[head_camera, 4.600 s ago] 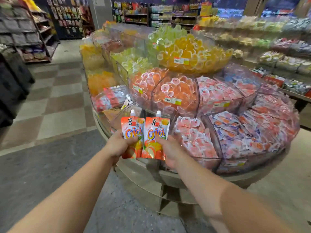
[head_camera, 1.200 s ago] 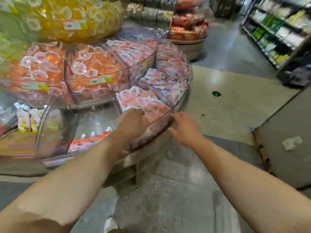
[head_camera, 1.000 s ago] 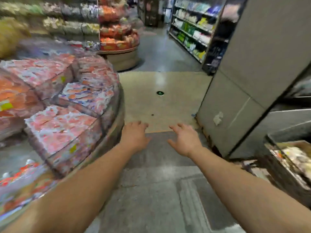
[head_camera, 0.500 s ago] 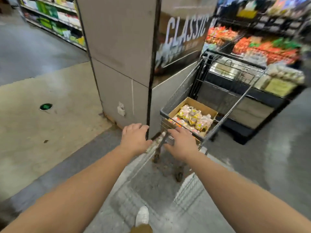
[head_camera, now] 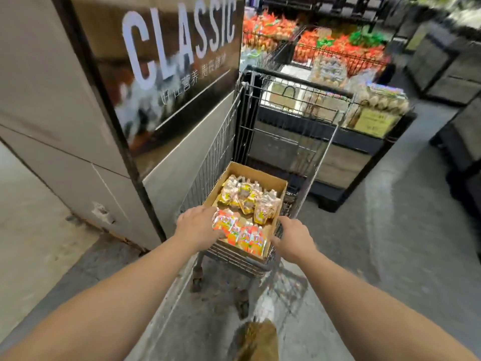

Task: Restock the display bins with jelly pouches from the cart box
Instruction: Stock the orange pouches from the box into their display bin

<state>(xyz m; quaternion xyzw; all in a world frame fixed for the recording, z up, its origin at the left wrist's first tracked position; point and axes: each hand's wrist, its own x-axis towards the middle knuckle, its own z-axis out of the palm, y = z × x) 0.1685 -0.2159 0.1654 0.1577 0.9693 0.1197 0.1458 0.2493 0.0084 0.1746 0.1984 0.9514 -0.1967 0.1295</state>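
A brown cardboard box (head_camera: 274, 184) sits in a grey wire shopping cart (head_camera: 260, 142), holding orange jelly pouches (head_camera: 240, 234) near and yellow jelly pouches (head_camera: 247, 198) behind. The left hand (head_camera: 199, 226) rests on the orange ones, fingers loose; the right hand (head_camera: 292, 238) reaches the cart's rim, its grip unclear. A dark pillar sign (head_camera: 171, 63) reads "CLASSIC".
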